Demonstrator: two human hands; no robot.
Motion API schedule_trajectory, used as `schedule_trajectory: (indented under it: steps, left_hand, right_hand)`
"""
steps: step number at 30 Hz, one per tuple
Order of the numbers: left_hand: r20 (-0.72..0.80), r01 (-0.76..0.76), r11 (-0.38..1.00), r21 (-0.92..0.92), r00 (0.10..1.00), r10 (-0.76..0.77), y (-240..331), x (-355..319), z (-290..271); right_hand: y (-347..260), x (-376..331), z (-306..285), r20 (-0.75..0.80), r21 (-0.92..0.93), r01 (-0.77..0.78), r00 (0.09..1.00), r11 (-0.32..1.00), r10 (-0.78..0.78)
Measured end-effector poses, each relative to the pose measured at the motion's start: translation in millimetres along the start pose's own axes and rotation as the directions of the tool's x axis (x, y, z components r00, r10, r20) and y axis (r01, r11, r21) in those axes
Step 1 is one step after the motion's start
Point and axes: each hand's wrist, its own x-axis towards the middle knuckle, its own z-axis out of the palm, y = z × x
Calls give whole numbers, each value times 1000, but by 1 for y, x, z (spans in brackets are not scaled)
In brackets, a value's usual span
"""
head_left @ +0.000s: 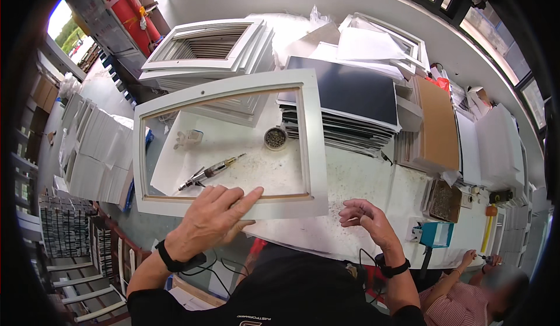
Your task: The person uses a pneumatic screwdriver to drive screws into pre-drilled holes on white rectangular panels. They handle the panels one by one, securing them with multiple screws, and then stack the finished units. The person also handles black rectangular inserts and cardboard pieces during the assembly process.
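Note:
A white rectangular frame (315, 151) with a wooden inner edge tilts up above the workbench. My left hand (213, 216) is closed on its near rail, fingers over the top. My right hand (371, 224) hovers right of the frame's near right corner, fingers loosely bent and apart, holding nothing. Through the frame opening I see a metal power screwdriver (211, 172) lying on the bench, its bit pointing to the far right. Beyond it stand a round tin of small screws (275, 138) and a small clear plastic piece (188, 139).
White frames (204, 46) are stacked at the back left, dark panels (347, 90) at the back centre. To the right are a brown cardboard stack (437, 125), a box of small parts (443, 200) and a teal holder (434, 234). Another person (461, 300) works at the lower right.

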Motion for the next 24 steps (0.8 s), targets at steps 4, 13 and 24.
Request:
schedule_trajectory:
  steps: [4, 13, 24]
  left_hand:
    - [104, -119, 985, -123, 986, 132, 67, -21, 86]
    - [102, -174, 925, -338, 970, 220, 122, 5, 280]
    - [121, -125, 907, -401, 975, 188, 116, 38, 331]
  right_hand:
    - [3, -11, 5, 51, -148, -107, 992, 983, 116]
    - [118, -39, -92, -139, -167, -377, 924, 911, 357]
    - [183, -23, -142, -308, -229, -446, 876, 865, 371]
